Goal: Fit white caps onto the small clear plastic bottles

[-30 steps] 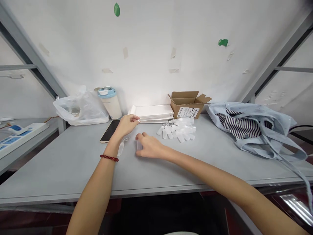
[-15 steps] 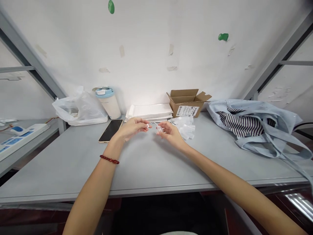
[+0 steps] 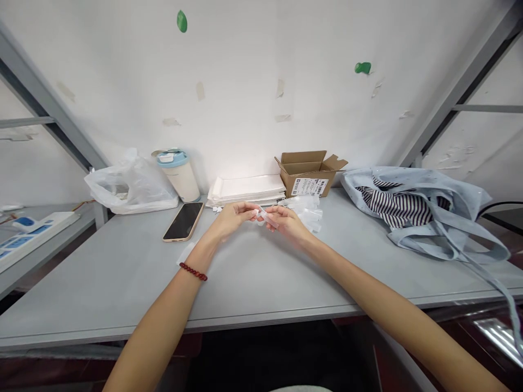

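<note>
My left hand [image 3: 236, 219], with a red bead bracelet [image 3: 193, 271] on its wrist, pinches a small white piece [image 3: 257, 213]. Touching or nearly touching it is a small translucent plastic piece [image 3: 270, 219], gripped between the fingertips of my right hand [image 3: 288, 223]. Both are held just above the grey table, and fingers cover much of them, so their exact kind does not show. Behind my right hand lies a pile of clear plastic pieces [image 3: 310, 212]. A small white item [image 3: 218, 209] and a translucent strip [image 3: 186, 253] lie by my left hand and wrist.
A phone [image 3: 183, 222] lies left of my hands. Behind stand a white plastic bag [image 3: 133, 182], a blue-lidded cup [image 3: 180, 177], a stack of white envelopes [image 3: 246, 189] and an open cardboard box [image 3: 309, 177]. A light blue cloth bag [image 3: 408, 204] rests right; a power strip [image 3: 35, 237] far left.
My hands have come together, bringing the white piece and the translucent piece to each other. The translucent strip by my left wrist now shows. The view has shifted slightly.
</note>
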Available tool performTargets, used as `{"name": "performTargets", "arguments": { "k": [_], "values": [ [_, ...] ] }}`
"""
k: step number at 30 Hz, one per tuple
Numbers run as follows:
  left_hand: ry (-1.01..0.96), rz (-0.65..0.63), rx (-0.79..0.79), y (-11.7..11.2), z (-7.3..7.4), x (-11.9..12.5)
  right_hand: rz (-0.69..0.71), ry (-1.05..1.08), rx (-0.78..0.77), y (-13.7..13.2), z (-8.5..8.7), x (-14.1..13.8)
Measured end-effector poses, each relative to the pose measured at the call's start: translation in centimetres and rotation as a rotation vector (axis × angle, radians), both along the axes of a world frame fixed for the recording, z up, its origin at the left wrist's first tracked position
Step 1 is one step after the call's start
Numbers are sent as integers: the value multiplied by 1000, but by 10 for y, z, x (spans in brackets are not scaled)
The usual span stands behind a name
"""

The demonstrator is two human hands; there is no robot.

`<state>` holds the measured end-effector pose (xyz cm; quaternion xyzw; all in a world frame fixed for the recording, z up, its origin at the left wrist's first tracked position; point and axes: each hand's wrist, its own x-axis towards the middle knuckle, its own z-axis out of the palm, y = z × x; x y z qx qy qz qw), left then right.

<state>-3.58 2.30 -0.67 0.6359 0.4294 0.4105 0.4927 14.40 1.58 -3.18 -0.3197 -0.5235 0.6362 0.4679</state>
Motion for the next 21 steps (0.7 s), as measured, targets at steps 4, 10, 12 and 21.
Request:
{"name": "performTargets", "arguments": {
  "k": [4, 10, 12, 21],
  "values": [
    [35, 5, -2, -3, 2, 2, -3, 11, -14, 1, -1, 0],
    [54, 18, -6, -5, 1, 7, -40, -121, 18, -1, 1, -1],
    [58, -4, 8, -5, -1, 7, -50, -159, 28, -2, 2, -1],
    [27, -39, 53, -7, 0, 8, -35, -139, -31, -9, 4, -3]
  ]
}}
